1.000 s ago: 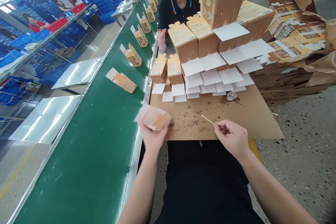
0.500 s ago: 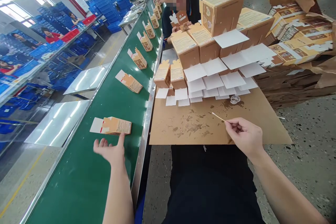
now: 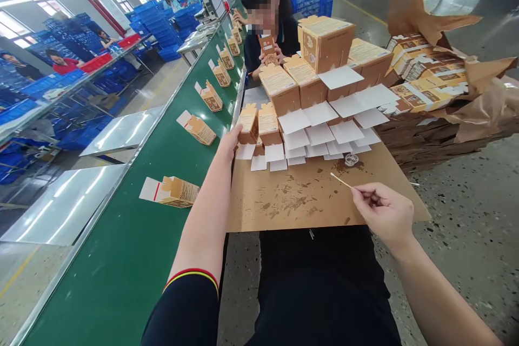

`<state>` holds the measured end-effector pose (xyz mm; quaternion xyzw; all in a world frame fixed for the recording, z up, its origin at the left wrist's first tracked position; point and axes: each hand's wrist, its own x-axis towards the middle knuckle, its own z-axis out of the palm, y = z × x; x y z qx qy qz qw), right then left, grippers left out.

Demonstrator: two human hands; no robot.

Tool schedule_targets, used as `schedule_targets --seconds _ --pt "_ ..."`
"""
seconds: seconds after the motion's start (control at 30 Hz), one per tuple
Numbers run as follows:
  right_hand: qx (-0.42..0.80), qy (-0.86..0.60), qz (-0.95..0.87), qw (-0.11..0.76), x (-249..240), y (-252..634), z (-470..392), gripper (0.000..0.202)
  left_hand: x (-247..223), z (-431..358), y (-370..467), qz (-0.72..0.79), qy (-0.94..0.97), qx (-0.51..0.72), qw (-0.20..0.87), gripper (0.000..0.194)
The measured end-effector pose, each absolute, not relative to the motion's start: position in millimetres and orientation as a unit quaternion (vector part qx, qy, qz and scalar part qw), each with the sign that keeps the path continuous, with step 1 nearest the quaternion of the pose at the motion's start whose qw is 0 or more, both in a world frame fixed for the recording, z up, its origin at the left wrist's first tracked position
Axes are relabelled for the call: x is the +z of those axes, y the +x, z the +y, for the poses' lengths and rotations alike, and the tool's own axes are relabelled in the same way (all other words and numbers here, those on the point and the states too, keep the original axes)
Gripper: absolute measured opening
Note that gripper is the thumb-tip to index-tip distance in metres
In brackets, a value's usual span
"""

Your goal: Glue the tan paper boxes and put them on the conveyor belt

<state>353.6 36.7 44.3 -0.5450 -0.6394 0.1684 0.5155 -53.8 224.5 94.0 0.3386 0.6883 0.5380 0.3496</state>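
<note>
My right hand point(image 3: 383, 211) pinches a thin cotton swab point(image 3: 340, 179) above the brown board point(image 3: 251, 200). My left hand point(image 3: 232, 139) reaches forward to the left side of a small brown box point(image 3: 248, 123) at the near left end of the stack. Its fingers are mostly hidden, so its grip is unclear. White flaps point(image 3: 294, 120) stick out from the stacked boxes toward me. A small clear ring-shaped dish point(image 3: 351, 159) sits on the board amid dark wet spots. On the green belt point(image 3: 133, 259), a box with its white flap up point(image 3: 178, 191) lies left of my left forearm.
More open boxes point(image 3: 201, 130) stand in a line along the belt. Across the board a person point(image 3: 263, 16) holds a brown carton. Bundled flat cartons point(image 3: 430, 73) are piled at the right. A metal rail point(image 3: 239, 97) borders the belt.
My left hand has moved from the nearest belt box forward and right to the stacked small boxes. The view has shifted slightly. My right hand still holds the swab.
</note>
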Motion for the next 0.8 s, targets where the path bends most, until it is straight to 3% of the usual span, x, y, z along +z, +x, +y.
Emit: schedule_targets --seconds 0.13,0.3,0.43,0.57,0.8 --pt "0.159 -0.561 -0.627 0.516 47 364 31 0.025 87 194 -62 0.677 0.315 0.556 0.365 0.043" --pt "0.202 -0.55 -0.635 0.503 40 359 20 0.023 66 84 -58 0.565 0.336 0.632 0.41 0.065" --pt "0.268 -0.493 -0.673 0.482 29 332 8 0.017 37 16 -13 0.558 0.287 0.634 0.452 0.075" --pt "0.293 -0.439 -0.726 0.44 9 296 5 0.018 20 2 20 0.591 0.282 0.61 0.446 0.074" --pt "0.225 -0.39 -0.806 0.383 -19 267 9 0.026 17 8 17 0.604 0.299 0.597 0.434 0.076"
